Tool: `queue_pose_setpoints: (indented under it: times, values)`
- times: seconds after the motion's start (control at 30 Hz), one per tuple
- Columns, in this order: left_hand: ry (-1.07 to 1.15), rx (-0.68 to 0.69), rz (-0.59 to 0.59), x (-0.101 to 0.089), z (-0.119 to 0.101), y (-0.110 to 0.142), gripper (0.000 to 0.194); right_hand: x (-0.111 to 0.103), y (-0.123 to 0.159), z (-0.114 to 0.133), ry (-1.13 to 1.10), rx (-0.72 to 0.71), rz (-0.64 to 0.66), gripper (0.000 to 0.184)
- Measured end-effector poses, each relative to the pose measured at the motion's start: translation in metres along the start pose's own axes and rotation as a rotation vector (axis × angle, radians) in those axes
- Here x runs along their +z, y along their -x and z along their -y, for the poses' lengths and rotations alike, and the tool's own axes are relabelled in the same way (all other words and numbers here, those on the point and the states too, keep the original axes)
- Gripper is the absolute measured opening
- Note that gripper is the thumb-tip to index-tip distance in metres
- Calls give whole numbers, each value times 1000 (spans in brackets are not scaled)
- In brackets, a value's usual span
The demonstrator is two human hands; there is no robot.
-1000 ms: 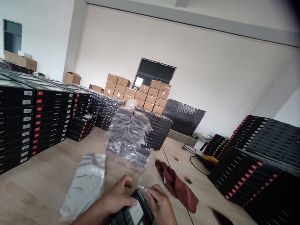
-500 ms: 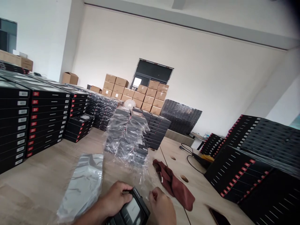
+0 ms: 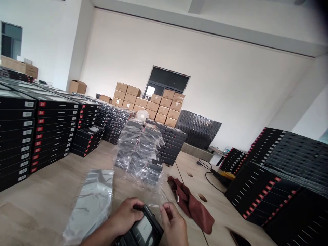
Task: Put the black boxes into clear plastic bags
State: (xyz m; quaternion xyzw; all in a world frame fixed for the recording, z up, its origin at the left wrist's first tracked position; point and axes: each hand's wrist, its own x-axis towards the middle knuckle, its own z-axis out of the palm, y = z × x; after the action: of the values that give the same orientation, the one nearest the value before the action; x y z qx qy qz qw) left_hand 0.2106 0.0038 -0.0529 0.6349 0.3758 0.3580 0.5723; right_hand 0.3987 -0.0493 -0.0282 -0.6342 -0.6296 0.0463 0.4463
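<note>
Here, the left hand (image 3: 125, 217) grips a black box (image 3: 143, 229) at the bottom of the view.
The right hand (image 3: 174, 227) pinches clear plastic film (image 3: 156, 200) just beside the box, while a silver bag (image 3: 88, 205) lies left of them on the wooden table (image 3: 30, 218).

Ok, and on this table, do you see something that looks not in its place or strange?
Yes: the dark red cloth lies crumpled on the wooden table, right of the plastic-wrapped stack. It looks odd because the black boxes nearby are stacked neatly.
</note>
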Motion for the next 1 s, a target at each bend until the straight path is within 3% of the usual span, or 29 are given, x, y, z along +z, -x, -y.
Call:
queue_pose_setpoints:
  times: [0.2,0.27,0.37,0.5,0.67,0.87,1.0]
  values:
    - [24,-32,-23,-1,-3,4,42,1,1,-10,160,101,23,4]
    - [39,-37,-17,-1,-2,3,41,-2,-1,-15,149,172,31,11]
    - [75,-31,-3,-2,-1,2,42,-4,-3,-17,-37,302,78,26]
    - [155,3,14,-3,-4,1,43,-3,-5,-13,-301,429,128,24]
    - [210,20,-79,-1,-10,1,50,-3,-3,-10,-172,298,69,9]
    - [141,83,-168,-2,-9,0,50,3,-1,-6,-47,127,14,9]
    - [79,134,-161,-2,-8,-1,43,3,0,-2,40,20,-60,14]
